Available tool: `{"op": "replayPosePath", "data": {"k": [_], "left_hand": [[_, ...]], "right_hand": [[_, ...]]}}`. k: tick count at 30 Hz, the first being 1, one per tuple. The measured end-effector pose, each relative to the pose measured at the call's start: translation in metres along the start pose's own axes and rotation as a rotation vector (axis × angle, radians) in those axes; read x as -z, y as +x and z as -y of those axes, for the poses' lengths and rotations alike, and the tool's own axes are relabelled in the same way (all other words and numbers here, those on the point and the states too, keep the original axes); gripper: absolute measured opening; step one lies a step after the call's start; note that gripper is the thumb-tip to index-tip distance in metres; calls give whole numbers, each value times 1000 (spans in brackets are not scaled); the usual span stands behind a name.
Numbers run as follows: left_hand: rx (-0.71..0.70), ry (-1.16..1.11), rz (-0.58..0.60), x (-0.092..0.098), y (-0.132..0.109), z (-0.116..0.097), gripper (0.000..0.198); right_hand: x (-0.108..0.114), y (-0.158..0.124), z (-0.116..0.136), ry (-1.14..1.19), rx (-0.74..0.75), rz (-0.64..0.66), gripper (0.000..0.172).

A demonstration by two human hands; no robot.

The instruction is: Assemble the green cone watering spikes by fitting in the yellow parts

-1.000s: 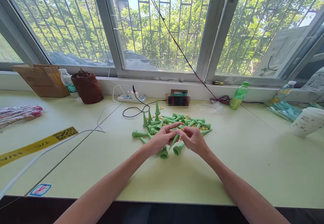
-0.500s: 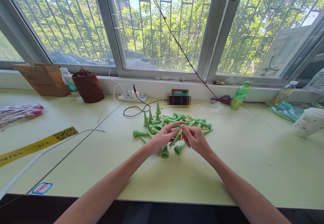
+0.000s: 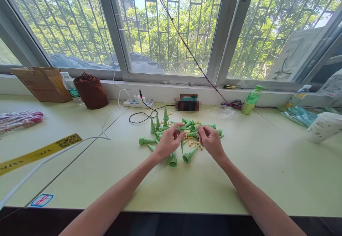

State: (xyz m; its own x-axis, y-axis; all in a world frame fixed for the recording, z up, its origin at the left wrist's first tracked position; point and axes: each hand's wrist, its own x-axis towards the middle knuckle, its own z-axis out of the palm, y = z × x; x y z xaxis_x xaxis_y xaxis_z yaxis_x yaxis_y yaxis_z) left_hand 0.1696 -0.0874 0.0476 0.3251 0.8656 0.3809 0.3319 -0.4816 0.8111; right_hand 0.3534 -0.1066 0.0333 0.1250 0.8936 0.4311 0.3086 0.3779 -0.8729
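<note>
Near the middle of the table, my left hand (image 3: 170,140) holds a green cone-shaped piece (image 3: 182,145) between thumb and fingers, its tip pointing down. To its right, my right hand (image 3: 210,140) is closed in a pinch; what its fingertips hold, if anything, is too small to make out. Around and behind both hands lies a pile of green spikes, among them a green spike (image 3: 190,154) in front. Small yellow pegs (image 3: 190,142) are scattered between the hands. Several spikes stand upright at the back left, one of them a tall spike (image 3: 165,115).
Behind the pile are a power strip (image 3: 138,103), a black cable (image 3: 136,118) and a partly blurred dark box (image 3: 187,104). A green bottle (image 3: 251,100) and a white cup (image 3: 324,127) stand right. At left are a brown pouch (image 3: 91,90) and yellow tape (image 3: 40,154).
My hands have moved apart. The green piece in my left hand has turned from slanted to nearly vertical, and the yellow pegs between my hands now show. The view has shifted slightly.
</note>
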Motion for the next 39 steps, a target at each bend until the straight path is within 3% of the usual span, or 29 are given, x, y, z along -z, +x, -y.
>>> {"op": "replayPosePath", "data": {"k": [3,8,16,30,36,39], "left_hand": [[-33,214,-16,-2,-3,1,32],[-34,391,28,-4,-5,5,31],[-14,590,150,-3,-7,8,24],[-13,641,163,-4,-6,5,26],[-87,573,70,-3,-6,2,20],[-163,535,76,-3,-6,3,21]], "right_hand": [[3,4,-6,-99,6,-26,29],[2,4,-13,-294,39,92,15],[-3,1,-17,-420,96,309,19],[2,3,-20,-448,152,237,32],[2,3,-19,-471,167,230,31],[1,2,-20,-458,182,248,28]]}}
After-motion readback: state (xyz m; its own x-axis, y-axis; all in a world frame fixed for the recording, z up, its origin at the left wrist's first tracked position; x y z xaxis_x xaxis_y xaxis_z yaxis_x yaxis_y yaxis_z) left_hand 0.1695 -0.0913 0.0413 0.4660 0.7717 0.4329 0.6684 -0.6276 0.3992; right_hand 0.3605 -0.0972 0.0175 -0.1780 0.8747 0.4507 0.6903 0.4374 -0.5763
